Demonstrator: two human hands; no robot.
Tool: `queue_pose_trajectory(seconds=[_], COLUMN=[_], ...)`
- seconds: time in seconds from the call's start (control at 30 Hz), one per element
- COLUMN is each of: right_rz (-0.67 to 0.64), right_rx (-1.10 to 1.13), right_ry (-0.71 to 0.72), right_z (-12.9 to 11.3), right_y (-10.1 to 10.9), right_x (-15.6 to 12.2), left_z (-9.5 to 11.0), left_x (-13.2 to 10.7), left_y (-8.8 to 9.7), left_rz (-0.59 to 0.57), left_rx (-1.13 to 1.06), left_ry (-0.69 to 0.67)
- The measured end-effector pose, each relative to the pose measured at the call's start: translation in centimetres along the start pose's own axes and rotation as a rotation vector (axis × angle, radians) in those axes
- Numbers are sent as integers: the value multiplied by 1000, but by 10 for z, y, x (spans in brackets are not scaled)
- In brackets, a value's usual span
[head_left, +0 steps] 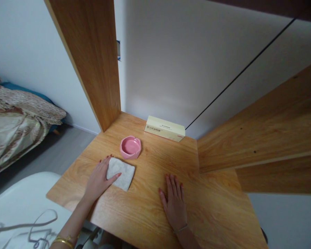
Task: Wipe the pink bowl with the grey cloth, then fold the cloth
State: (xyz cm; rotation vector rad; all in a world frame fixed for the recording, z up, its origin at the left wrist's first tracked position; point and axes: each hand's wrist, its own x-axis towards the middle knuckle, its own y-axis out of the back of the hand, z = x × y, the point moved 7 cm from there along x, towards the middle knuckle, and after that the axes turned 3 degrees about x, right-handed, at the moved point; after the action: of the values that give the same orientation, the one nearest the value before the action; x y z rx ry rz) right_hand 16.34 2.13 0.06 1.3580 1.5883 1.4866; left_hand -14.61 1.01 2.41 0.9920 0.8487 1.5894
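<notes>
My left hand (pixel 100 180) is on a folded light grey cloth (pixel 123 174) that lies on the wooden desk (pixel 145 211). Its thumb reaches across the top of the cloth, and the fingers run along the left edge, gripping it against the desktop. Just beyond the cloth sits a pink faceted ashtray (pixel 131 147) with nothing visible in it. My right hand (pixel 175 204) lies palm down on the bare wood to the right, fingers stretched out and thumb apart, holding nothing.
A pale yellow box (pixel 165 128) stands at the back of the desk against the wall. Wooden panels rise at the left (pixel 93 58) and right (pixel 259 128). A white chair (pixel 26 197) with a cable is at lower left, near a bed (pixel 18 121).
</notes>
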Motion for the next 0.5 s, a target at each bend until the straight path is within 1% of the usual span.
queue_pose_trajectory(seconds=[0.2, 0.5], right_rz=[-6, -11], right_rx=[10, 7], right_ry=[-5, -18], right_z=[-1, 2], right_y=[1, 1], right_x=[1, 0], left_z=[-1, -2], left_x=[-1, -1], left_y=[0, -2], left_rz=[18, 11], left_rx=[9, 9], left_ry=[3, 8])
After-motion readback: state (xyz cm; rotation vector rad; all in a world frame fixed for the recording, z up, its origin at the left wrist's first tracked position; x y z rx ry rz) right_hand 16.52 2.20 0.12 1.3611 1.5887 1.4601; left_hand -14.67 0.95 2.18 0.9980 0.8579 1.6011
